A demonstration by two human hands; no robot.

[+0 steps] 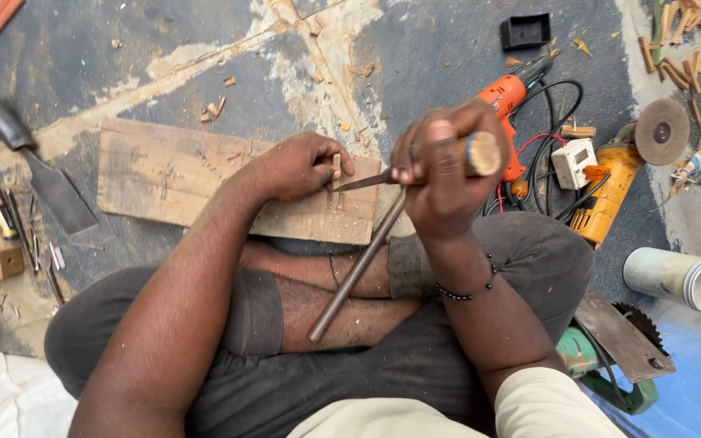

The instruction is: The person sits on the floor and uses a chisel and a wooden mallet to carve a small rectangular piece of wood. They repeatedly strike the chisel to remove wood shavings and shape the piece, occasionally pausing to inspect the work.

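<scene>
We see one left hand (302,166) pinching one small wood piece (336,169) on one plank (172,174), while one right hand (440,174) is wrapped tight around one knife (367,182).

An orange power drill (503,95) lies on the floor (123,49) with black and red cables (553,154) looped beside it. A yellow angle grinder (610,195) with a round disc (662,131) sits near a white plug adapter (574,162). A white plastic tube (679,278) lies on its side. A broad chisel (34,162) rests well apart, at the far side.
</scene>
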